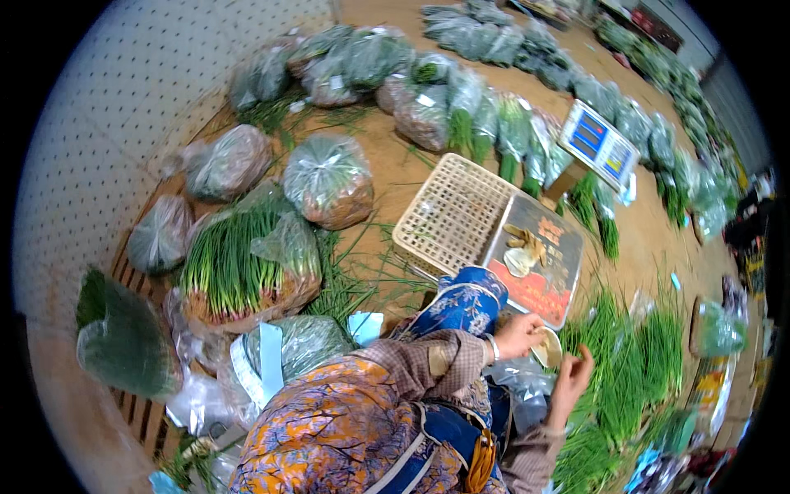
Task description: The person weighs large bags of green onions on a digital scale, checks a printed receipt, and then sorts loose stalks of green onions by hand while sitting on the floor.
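In the head view, my left hand (519,337), with a bracelet at the wrist, pinches the edge of a small cream oval thing (547,348), perhaps a roll of tape. Just to its right is my right hand (571,378), fingers apart and partly curled, apparently holding nothing. Clear plastic bags (523,392) lie below my hands. Above them, on the platform of a weighing scale (560,290), rest a yellowish glove (529,239) and a white round piece (518,262). Loose spring onions (620,364) are spread out to the right of my hands.
A beige plastic crate (457,210) adjoins the scale platform, with the scale display (597,143) above. A large open bag of spring onions (241,265) stands left among tied bags (328,179). Rows of bagged greens (426,114) curve across the floor. A blue patterned cloth (472,302) covers my knee.
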